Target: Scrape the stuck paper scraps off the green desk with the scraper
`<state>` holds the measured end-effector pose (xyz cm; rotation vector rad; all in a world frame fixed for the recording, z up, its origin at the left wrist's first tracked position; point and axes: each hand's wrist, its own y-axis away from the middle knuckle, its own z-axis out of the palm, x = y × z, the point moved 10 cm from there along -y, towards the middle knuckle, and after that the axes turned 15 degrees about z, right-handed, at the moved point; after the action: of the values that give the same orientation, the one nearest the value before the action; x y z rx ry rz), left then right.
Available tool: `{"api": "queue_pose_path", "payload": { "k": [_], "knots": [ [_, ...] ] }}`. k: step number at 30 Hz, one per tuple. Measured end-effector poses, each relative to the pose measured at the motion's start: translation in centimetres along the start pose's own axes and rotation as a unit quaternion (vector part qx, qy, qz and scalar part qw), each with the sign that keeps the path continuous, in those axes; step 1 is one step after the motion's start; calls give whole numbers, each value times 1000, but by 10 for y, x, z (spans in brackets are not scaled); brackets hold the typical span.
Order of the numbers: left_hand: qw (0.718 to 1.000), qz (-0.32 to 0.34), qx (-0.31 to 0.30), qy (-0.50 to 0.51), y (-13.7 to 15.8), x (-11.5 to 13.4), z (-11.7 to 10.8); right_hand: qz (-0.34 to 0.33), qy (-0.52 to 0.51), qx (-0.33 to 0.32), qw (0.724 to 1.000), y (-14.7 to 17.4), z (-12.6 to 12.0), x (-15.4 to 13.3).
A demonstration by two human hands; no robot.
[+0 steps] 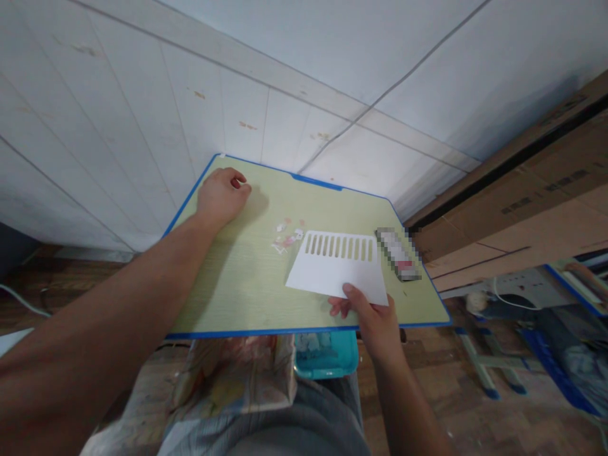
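Note:
A white card with a row of rounded slots along its far edge is in my right hand. My thumb lies on top of its near edge, and the fingers are underneath. Over the far left part of the pale yellow-green tabletop is my left hand, its fingers curled in towards the thumb. Whatever those fingers may hold is hidden. Between the hands, a small faded cartoon picture shows on the tabletop. To the right of the card lies a long dark-edged item, pixelated beyond recognition.
The tabletop has a blue rim and stands against a white panelled wall. Brown cardboard boxes rise on the right. Below the near edge are a turquoise bin and a patterned bag or box, close to my lap.

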<state>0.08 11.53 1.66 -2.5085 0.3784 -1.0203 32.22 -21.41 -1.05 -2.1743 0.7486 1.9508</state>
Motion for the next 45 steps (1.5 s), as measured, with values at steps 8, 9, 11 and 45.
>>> {"api": "queue_pose_path", "payload": {
  "k": [8, 9, 11, 45],
  "knots": [
    [1000, 7, -1, 5, -1, -2, 2, 47, -12, -86, 995, 21, 26, 5],
    [1000, 8, 0, 4, -1, -2, 2, 51, -16, -88, 995, 21, 26, 4],
    [1000, 9, 2, 2, -1, -2, 2, 60, -21, -79, 995, 19, 22, 3],
    [999, 24, -44, -14, 2, 11, -4, 9, -135, 21, 991, -139, 10, -30]
  ]
}}
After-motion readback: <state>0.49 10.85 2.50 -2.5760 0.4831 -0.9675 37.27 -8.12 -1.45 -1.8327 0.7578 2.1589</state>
